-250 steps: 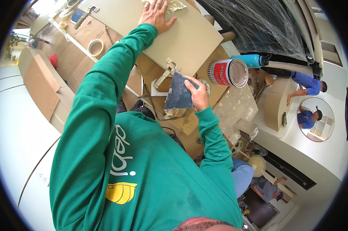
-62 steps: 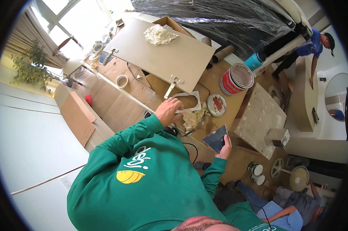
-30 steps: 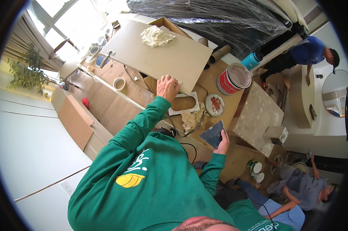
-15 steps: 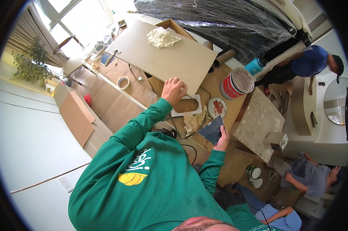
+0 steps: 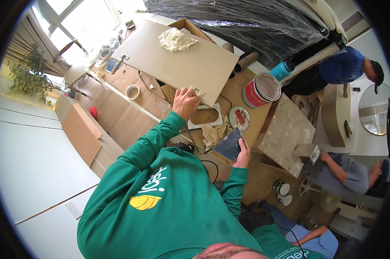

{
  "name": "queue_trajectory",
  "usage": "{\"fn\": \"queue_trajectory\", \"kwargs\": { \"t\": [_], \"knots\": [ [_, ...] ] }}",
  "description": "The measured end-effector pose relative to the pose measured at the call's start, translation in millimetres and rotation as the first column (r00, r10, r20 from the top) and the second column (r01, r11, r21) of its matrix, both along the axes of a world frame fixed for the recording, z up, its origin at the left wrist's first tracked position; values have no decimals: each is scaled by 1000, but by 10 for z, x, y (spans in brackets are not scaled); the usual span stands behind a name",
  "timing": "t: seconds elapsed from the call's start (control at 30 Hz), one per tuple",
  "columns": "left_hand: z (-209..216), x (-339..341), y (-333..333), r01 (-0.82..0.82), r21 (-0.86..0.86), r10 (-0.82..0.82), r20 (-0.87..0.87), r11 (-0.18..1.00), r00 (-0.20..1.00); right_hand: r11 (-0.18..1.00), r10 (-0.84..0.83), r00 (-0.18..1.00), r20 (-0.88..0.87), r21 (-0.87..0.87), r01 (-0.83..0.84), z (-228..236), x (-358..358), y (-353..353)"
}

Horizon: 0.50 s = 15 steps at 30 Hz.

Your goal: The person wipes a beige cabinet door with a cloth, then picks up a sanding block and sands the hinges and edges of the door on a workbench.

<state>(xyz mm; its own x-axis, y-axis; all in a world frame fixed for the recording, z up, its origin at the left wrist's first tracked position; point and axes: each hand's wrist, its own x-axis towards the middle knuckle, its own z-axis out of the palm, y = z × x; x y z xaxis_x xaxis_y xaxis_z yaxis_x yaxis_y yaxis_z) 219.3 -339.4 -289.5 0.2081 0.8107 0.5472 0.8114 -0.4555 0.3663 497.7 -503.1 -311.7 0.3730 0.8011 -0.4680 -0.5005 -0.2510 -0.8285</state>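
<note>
My left hand [image 5: 186,103] is at the near edge of a flat beige cabinet door [image 5: 186,67], its fingers bent over the edge beside a metal hinge [image 5: 198,91]. The fingertips are partly hidden. My right hand [image 5: 242,155] grips a dark blue-grey flat putty spreader [image 5: 229,144], held at a slant over the table's near side. Just beyond the spreader lie a round white lid [image 5: 239,118] with red smears and a crumpled yellowish paper [image 5: 214,133]. A second hinge [image 5: 124,57] is on the door's left end, and a crumpled cream cloth [image 5: 177,39] rests on top.
A red and white putty bucket [image 5: 260,91] stands to the right, near a blue bottle [image 5: 281,71]. Tape [image 5: 133,92] lies left of the door. A spattered board [image 5: 285,134] is at the right. Several people are nearby, one in blue [image 5: 344,64], another in grey [image 5: 348,172].
My left hand has slid left along the door's edge, uncovering the hinge. The right hand still holds the spreader, tilted slightly differently. The person in grey has shifted posture.
</note>
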Motion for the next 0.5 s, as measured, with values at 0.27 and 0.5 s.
{"fn": "queue_trajectory", "kwargs": {
  "t": [0.27, 0.5],
  "knots": [
    [-20, 100, 96, -141, -191, 157, 67, 971, 985, 999, -35, 999, -3, -11, 35, -103, -88, 14],
    [-45, 115, 252, -182, -170, 160, -135, 968, 978, 996, -57, 995, 85, -60, 62, -88, -147, 111]
  ]
}}
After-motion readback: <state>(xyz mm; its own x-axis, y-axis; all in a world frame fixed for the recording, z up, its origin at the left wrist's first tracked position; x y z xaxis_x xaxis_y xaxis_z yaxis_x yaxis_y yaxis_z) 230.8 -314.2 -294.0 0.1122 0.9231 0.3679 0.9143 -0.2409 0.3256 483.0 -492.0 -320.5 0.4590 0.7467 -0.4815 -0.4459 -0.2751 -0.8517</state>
